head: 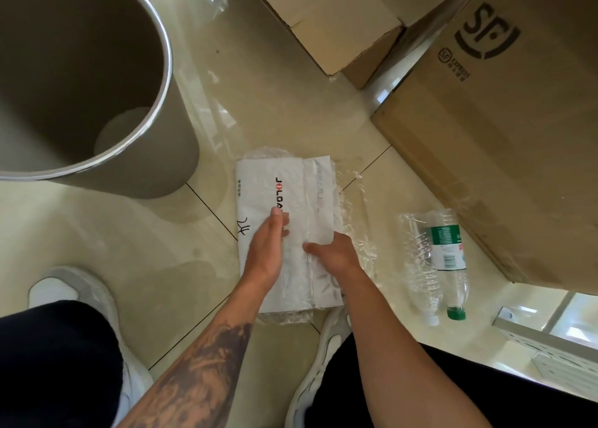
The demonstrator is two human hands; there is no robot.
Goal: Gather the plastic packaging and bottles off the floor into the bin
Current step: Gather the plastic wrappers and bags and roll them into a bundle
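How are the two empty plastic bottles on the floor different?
The clear bottle with the green cap wears a green-and-white label; the clear bottle with the white cap has none and looks more crumpled. Both lie flat, side by side, caps toward the person, beside the cardboard box.

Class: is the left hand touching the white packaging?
Touching. The head view shows the left hand lying flat on the white packaging, fingers pressed onto its printed surface.

One bin (81,81), one white plastic package (284,197), two bottles (437,259), two cardboard boxes (517,136), two hands (268,246).
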